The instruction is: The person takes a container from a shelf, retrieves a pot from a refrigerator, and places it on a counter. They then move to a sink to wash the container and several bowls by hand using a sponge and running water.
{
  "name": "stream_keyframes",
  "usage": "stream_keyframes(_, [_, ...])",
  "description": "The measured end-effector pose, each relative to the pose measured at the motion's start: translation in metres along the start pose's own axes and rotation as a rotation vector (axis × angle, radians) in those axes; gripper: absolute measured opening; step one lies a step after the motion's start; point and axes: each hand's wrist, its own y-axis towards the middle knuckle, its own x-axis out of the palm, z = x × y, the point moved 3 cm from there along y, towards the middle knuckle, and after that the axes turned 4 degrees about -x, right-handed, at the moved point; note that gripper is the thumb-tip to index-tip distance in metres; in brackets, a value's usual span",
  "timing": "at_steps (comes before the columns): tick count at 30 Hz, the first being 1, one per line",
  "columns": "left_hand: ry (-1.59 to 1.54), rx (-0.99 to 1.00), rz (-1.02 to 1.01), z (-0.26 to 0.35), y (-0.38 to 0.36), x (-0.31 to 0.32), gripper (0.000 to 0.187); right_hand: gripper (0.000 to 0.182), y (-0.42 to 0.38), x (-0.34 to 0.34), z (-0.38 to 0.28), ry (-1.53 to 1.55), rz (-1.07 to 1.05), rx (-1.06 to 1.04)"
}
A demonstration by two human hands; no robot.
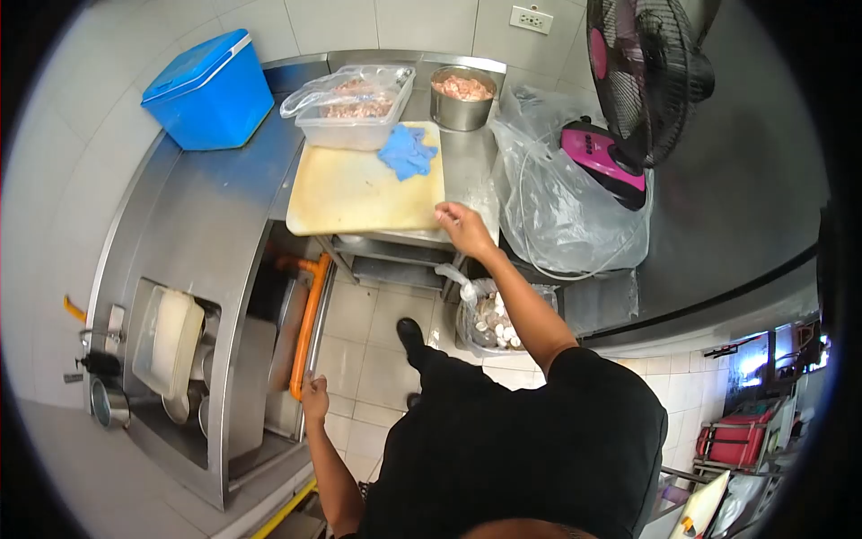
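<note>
My right hand (464, 231) is at the near right corner of a yellowed cutting board (364, 193), with its fingers closed on the edge. On the board's far right part lies a crumpled blue cloth or glove (408, 152). Behind the board stands a clear plastic tub (355, 133) of chopped meat, partly covered by a plastic bag. A metal pot (461, 115) of pinkish meat is to its right. My left hand (314, 400) hangs low beside an orange pipe (310, 323). Its fingers are curled in, and I see nothing in them.
A blue cooler (211, 94) stands at the back left, above a sink (215, 359) holding containers and pots. At the right, a black and pink fan (606, 162) rests on clear plastic sheeting (575, 225). A bag of whitish pieces (494, 323) is below the counter near my right arm.
</note>
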Motion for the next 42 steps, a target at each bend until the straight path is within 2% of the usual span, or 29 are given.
stream_keyframes(2, [-0.336,0.028,0.076,0.025,0.006,-0.004,0.027,0.028,0.049,-0.007,0.008,0.021,0.052,0.015])
stream_keyframes(3, [-0.332,0.033,0.076,0.032,0.01,-0.006,0.027,0.027,0.075,-0.015,0.011,-0.032,0.111,-0.016])
stream_keyframes(5, [-0.478,-0.082,0.006,0.035,0.019,-0.007,0.048,0.026,0.13,-0.036,0.018,-0.173,0.216,-0.045])
stream_keyframes(6, [-0.469,-0.083,0.001,0.032,0.027,-0.012,0.048,0.027,0.159,-0.047,0.025,-0.261,0.257,-0.044])
stream_keyframes(8, [-0.527,-0.171,-0.041,0.019,0.043,-0.017,0.036,0.028,0.22,-0.069,0.058,-0.406,0.289,-0.049])
stream_keyframes(10, [-0.531,-0.171,-0.026,0.04,0.049,-0.034,0.03,0.027,0.267,-0.091,0.063,-0.484,0.354,-0.179])
stream_keyframes(12, [-0.602,-0.129,0.074,0.065,0.061,-0.046,0.019,0.028,0.307,-0.106,0.073,-0.658,0.188,0.047])
stream_keyframes(13, [-0.599,-0.15,0.064,0.076,0.07,-0.052,0.019,0.028,0.318,-0.109,0.08,-0.669,0.173,0.061])
stream_keyframes(15, [-0.48,-0.112,0.217,0.113,0.086,-0.071,0.025,0.029,0.342,-0.117,0.093,-0.716,0.114,0.033])
stream_keyframes(16, [-0.481,-0.117,0.211,0.133,0.096,-0.071,0.025,0.029,0.351,-0.12,0.105,-0.739,0.136,-0.006])
stream_keyframes(18, [-0.593,0.054,0.359,0.174,0.115,-0.08,0.035,0.026,0.347,-0.126,0.09,-0.721,0.189,0.007])
stream_keyframes(20, [-0.533,0.098,0.36,0.222,0.129,-0.084,0.039,0.026,0.323,-0.123,0.09,-0.702,0.244,0.031])
stream_keyframes(22, [-0.49,0.152,0.361,0.26,0.146,-0.077,0.043,0.031,0.293,-0.116,0.113,-0.255,0.243,0.328])
stream_keyframes(24, [-0.524,0.257,0.239,0.288,0.162,-0.067,0.039,0.036,0.259,-0.087,0.1,0.213,0.409,0.559])
stream_keyframes(25, [-0.52,0.263,0.231,0.298,0.169,-0.061,0.039,0.036,0.255,-0.078,0.103,0.214,0.419,0.56])
stream_keyframes(27, [-0.445,0.389,0.08,0.32,0.177,-0.043,0.038,0.033,0.241,-0.064,0.126,0.517,0.696,0.641])
stream_keyframes(29, [-0.419,0.323,-0.025,0.346,0.176,-0.027,0.032,0.032,0.253,-0.067,0.147,0.577,0.773,0.639])
stream_keyframes(32, [-0.36,0.369,-0.134,0.355,0.185,-0.01,0.033,0.034,0.273,-0.068,0.163,0.691,0.776,0.568])
stream_keyframes(34, [-0.299,0.395,-0.15,0.358,0.187,-0.007,0.034,0.032,0.279,-0.07,0.15,0.292,0.993,0.445])
stream_keyframes(38, [-0.247,0.39,-0.175,0.352,0.19,-0.006,0.037,0.032,0.274,-0.072,0.147,0.249,1.017,0.566])
stream_keyframes(40, [-0.268,0.374,-0.168,0.345,0.187,-0.007,0.037,0.026,0.284,-0.068,0.178,0.578,0.774,0.548])
stream_keyframes(41, [-0.276,0.364,-0.171,0.343,0.187,-0.007,0.036,0.026,0.294,-0.067,0.18,0.572,0.767,0.55])
stream_keyframes(42, [-0.282,0.353,-0.174,0.341,0.186,-0.007,0.036,0.02,0.3,-0.066,0.183,0.62,0.884,0.581])
